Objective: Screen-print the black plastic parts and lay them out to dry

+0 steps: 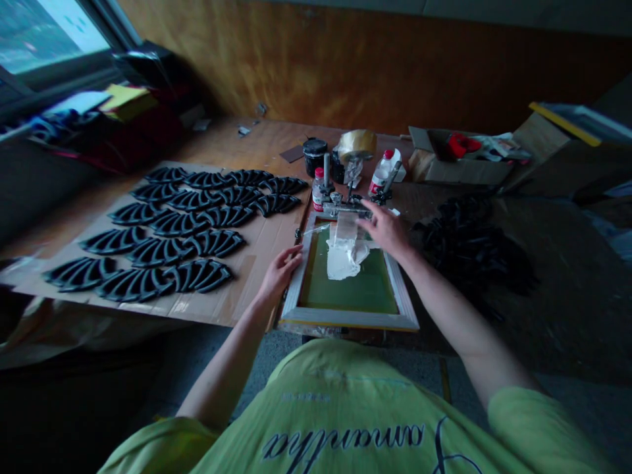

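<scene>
Running upside down across the green shirt (345,395), dark script (345,440) is spelling "amantha" after a creased initial; labels on the red-capped bottles (380,174) are looking too small to read. The silver-rimmed screen frame (345,318) is lying before the person on the surface (553,309), its green mesh (320,296) carrying white paste (344,262) below a pale scraper (347,227). The left hand (281,268) is meeting the left rim, fingers loosely bent; the right hand (388,230) is reaching beside the scraper, index finger extended; whether either is gripping, I cannot tell. Cardboard (197,304) bearing black fan-shaped pieces (182,214) is sitting just beside the left rim; a dark heap (484,250) is lying apart on the right.
</scene>
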{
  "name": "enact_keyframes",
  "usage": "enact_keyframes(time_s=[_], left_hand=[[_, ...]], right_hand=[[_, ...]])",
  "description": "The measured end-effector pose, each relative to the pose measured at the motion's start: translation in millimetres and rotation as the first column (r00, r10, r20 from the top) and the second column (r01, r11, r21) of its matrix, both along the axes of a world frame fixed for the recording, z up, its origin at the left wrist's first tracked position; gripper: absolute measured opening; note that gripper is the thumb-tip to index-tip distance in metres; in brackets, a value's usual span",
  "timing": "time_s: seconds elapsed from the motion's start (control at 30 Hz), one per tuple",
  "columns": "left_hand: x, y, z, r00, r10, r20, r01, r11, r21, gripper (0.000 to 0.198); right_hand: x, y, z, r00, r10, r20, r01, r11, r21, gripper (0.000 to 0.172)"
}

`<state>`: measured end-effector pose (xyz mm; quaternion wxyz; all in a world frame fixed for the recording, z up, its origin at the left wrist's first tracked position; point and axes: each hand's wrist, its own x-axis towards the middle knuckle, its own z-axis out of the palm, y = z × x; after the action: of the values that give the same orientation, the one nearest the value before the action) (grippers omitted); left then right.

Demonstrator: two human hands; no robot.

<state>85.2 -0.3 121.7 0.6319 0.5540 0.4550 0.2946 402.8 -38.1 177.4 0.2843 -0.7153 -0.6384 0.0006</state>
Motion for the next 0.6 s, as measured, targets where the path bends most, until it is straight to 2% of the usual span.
enact_keyframes(time_s=[0.07,0.13,0.2,0.27,0.3,0.33,0.4,0.47,0.5,0.53,0.57,0.6], left_hand=[[9,9,27.4,0.995,0.063,0.078,-0.072,0.989,0.129,0.053],[23,23,52.8,0.983,0.087,0.164,-0.128,0.958,0.255,0.052],[40,41,73.8,0.967,0.084,0.241,-0.159,0.937,0.312,0.054],[54,56,87.3,0.954,0.080,0.290,-0.173,0.934,0.312,0.055],[59,60,89.9,0.945,0.100,0.312,-0.199,0.932,0.302,0.055],[62,59,89.3,0.935,0.132,0.329,-0.233,0.929,0.289,0.054],[64,43,77.5,0.921,0.205,0.333,-0.291,0.928,0.233,0.051],[63,9,53.9,0.960,0.163,0.227,-0.188,0.978,0.091,0.053],[62,-12,39.5,0.991,0.039,0.126,-0.035,0.999,-0.034,0.056],[62,-34,24.8,0.986,-0.162,0.023,0.163,0.962,-0.217,0.062],[63,-53,10.8,0.961,-0.274,-0.017,0.250,0.900,-0.356,0.067],[64,-68,-1.7,0.951,-0.308,0.019,0.287,0.863,-0.415,0.068]], right_hand=[[34,-10,-2.3,0.977,-0.185,-0.107,0.187,0.982,0.002,0.041],[52,-26,-19.8,0.941,-0.303,-0.150,0.294,0.952,-0.079,0.035],[47,-44,-48.1,0.950,-0.276,-0.147,0.249,0.952,-0.180,0.024],[21,-59,-78.2,0.980,-0.146,-0.132,0.110,0.962,-0.249,0.015],[5,-64,-91.0,0.991,-0.082,-0.103,0.051,0.960,-0.274,0.016],[-11,-68,-101.1,0.999,-0.025,-0.046,0.009,0.952,-0.307,0.017],[-39,-72,-111.9,0.998,0.013,0.056,0.009,0.927,-0.375,0.015],[-61,-75,-112.0,0.995,-0.048,0.089,0.081,0.905,-0.417,0.013],[-71,-77,-109.6,0.992,-0.097,0.078,0.120,0.905,-0.409,0.016],[-81,-79,-106.6,0.990,-0.129,0.056,0.140,0.914,-0.381,0.018],[-92,-81,-103.4,0.991,-0.128,0.031,0.131,0.932,-0.337,0.020],[-101,-84,-100.7,0.997,-0.082,0.006,0.081,0.955,-0.286,0.021]])
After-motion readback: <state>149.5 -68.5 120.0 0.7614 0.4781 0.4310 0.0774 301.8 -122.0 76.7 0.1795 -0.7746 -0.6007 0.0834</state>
